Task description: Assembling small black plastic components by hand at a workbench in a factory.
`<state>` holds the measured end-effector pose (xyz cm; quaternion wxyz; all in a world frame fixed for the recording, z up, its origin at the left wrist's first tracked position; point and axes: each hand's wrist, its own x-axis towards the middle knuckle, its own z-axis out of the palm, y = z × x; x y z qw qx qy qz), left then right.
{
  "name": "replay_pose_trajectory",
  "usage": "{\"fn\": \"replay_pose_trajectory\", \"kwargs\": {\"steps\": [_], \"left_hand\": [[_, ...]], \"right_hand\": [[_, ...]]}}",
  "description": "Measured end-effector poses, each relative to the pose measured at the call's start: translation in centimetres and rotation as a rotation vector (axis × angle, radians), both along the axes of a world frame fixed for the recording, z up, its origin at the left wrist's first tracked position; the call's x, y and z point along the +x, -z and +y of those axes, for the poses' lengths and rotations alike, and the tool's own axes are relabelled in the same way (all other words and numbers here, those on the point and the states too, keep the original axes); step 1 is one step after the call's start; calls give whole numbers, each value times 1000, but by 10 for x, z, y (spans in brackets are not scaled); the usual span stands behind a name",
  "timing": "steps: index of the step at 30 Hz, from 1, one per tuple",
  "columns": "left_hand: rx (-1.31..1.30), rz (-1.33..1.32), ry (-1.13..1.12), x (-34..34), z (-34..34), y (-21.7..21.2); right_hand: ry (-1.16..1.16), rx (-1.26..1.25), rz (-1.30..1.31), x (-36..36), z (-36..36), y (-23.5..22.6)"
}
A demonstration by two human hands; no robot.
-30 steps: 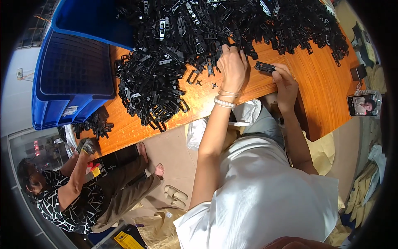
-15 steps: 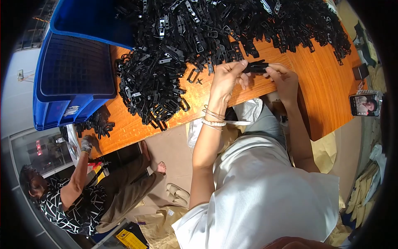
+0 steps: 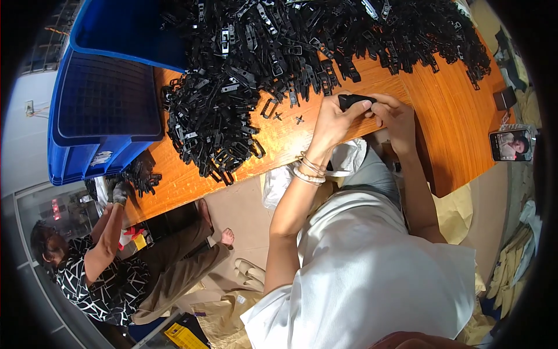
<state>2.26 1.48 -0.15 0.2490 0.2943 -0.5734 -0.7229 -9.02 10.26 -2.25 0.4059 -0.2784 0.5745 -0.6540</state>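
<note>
Left hand point(image 3: 332, 119): fingers pinched on one end of a small black plastic piece point(image 3: 353, 102), beaded bracelets at the wrist.
Right hand point(image 3: 396, 115): fingers closed on the other end of the same piece, knuckles just beside the left hand.
Black plastic piece: held between both hands, just above the near part of the worktop point(image 3: 447, 125).
Pile of black clips point(image 3: 279, 52): heaped across the far side of the orange wooden worktop, spilling toward the left edge; two small cross-shaped bits point(image 3: 288, 118) lie loose near the hands.
Blue crates point(image 3: 104, 104): stacked at the left end of the worktop.
Phone point(image 3: 511, 145): on the right edge, screen lit.
Other person point(image 3: 99, 273): seated low at lower left, gloved hand point(image 3: 120, 192) raised to a small clump of clips.
</note>
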Motion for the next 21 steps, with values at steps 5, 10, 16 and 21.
{"fn": "replay_pose_trajectory", "kwargs": {"steps": [5, 10, 16, 21], "left_hand": [[116, -40, 114, -5, -9, -4], [-803, -145, -13, -32, -43, 7], [-1574, -836, -93, -55, -100, 26], [-1695, -922, -32, -56, -86, 34]], "right_hand": [[9, -40, 37, -6, 3, 8], [110, -17, -5, -19, 1, 33], [109, 76, 56, -25, 1, 35], [102, 76, 34, -26, -1, 34]]}}
